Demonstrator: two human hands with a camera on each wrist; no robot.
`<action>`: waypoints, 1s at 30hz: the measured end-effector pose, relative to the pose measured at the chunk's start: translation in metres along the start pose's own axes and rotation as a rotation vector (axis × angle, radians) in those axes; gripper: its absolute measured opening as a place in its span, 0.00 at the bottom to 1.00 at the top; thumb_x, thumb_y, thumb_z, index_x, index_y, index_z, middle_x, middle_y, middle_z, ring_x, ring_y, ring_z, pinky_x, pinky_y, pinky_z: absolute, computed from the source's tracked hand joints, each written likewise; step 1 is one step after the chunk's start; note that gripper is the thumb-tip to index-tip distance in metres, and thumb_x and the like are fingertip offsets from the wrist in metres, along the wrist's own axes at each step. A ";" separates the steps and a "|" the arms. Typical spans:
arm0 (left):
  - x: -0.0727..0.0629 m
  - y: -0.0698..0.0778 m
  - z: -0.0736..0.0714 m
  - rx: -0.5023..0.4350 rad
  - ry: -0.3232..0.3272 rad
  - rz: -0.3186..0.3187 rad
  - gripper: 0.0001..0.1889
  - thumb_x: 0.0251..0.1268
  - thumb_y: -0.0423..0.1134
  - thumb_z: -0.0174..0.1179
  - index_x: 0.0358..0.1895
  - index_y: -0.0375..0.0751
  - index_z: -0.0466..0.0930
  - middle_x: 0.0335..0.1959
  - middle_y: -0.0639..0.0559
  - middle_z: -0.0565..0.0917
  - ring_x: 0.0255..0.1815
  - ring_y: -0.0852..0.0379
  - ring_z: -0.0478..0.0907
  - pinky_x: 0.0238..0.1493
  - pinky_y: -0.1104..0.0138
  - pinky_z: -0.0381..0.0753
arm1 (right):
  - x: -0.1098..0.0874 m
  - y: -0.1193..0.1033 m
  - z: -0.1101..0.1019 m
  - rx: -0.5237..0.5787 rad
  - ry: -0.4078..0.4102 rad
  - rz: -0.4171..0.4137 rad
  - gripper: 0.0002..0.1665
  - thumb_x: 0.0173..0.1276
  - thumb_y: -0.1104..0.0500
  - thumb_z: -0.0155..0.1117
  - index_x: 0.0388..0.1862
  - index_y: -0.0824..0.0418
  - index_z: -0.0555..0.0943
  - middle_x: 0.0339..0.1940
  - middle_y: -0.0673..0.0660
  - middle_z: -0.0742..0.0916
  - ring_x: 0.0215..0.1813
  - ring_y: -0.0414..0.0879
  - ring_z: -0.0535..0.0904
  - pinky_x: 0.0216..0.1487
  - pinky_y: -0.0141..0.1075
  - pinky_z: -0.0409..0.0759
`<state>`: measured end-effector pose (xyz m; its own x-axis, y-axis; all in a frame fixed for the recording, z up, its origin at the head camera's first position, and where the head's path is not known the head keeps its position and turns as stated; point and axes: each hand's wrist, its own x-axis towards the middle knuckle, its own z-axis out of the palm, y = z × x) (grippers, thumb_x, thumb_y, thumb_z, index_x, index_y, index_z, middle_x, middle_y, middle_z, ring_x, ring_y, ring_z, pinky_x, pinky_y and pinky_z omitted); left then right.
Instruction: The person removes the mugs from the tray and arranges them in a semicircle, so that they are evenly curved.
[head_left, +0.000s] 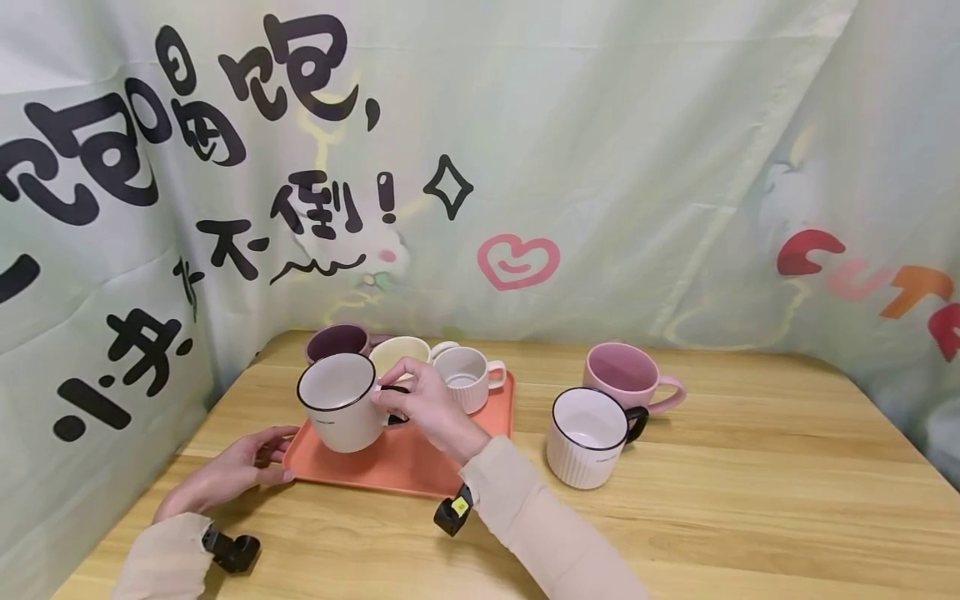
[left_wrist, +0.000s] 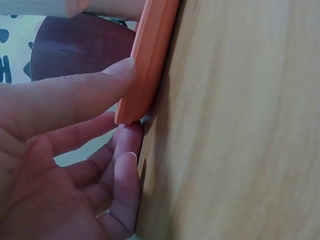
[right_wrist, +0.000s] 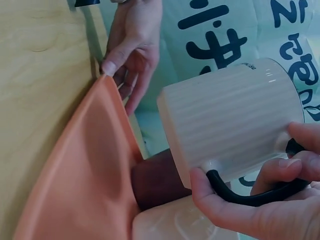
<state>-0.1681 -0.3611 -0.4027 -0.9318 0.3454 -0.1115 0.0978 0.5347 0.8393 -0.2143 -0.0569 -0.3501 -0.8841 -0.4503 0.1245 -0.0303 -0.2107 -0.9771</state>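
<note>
My right hand (head_left: 435,408) holds a white ribbed mug (head_left: 341,421) with a black rim by its black handle (right_wrist: 255,199). The mug is raised over the left part of an orange tray (head_left: 375,475), its base apart from the tray in the right wrist view. At the tray's near left corner, my left hand (head_left: 225,475) grips the edge, thumb on one side and fingers at the other. On the tray's far side stand a dark purple mug (head_left: 337,340), a cream mug (head_left: 397,354) and a small white ribbed cup (head_left: 463,385).
Right of the tray, on the wooden table (head_left: 750,483), a pink mug (head_left: 622,375) stands behind another white ribbed mug (head_left: 583,454) with a black handle. A printed curtain (head_left: 600,150) hangs behind the table and along its left side.
</note>
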 end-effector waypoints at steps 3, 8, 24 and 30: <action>0.000 0.000 0.001 0.000 0.002 -0.015 0.38 0.66 0.28 0.65 0.69 0.10 0.53 0.55 0.33 0.78 0.52 0.45 0.76 0.46 0.68 0.78 | -0.003 -0.005 -0.004 -0.007 0.006 -0.008 0.06 0.67 0.73 0.64 0.38 0.68 0.75 0.17 0.49 0.75 0.23 0.40 0.67 0.31 0.32 0.69; -0.001 0.001 0.001 -0.002 0.003 -0.022 0.38 0.66 0.28 0.65 0.69 0.10 0.53 0.54 0.33 0.78 0.52 0.44 0.76 0.46 0.68 0.78 | -0.005 -0.012 -0.010 -0.003 0.016 -0.015 0.06 0.67 0.73 0.64 0.38 0.67 0.75 0.16 0.49 0.74 0.23 0.41 0.66 0.31 0.33 0.71; 0.002 0.001 0.001 -0.005 0.003 0.004 0.38 0.63 0.28 0.66 0.68 0.10 0.54 0.52 0.34 0.79 0.51 0.45 0.76 0.45 0.68 0.78 | -0.012 -0.044 -0.028 0.106 0.069 0.007 0.09 0.66 0.75 0.64 0.36 0.64 0.75 0.15 0.52 0.71 0.21 0.45 0.60 0.24 0.35 0.67; 0.001 0.000 0.001 -0.019 -0.002 0.020 0.38 0.63 0.27 0.65 0.68 0.09 0.54 0.52 0.33 0.79 0.49 0.49 0.76 0.46 0.69 0.78 | -0.014 -0.050 -0.036 0.084 0.118 -0.022 0.10 0.65 0.76 0.64 0.34 0.63 0.75 0.18 0.53 0.76 0.22 0.47 0.60 0.27 0.39 0.70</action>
<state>-0.1686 -0.3598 -0.4029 -0.9289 0.3578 -0.0959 0.1096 0.5128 0.8515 -0.2172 -0.0092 -0.3087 -0.9324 -0.3410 0.1196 -0.0153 -0.2934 -0.9559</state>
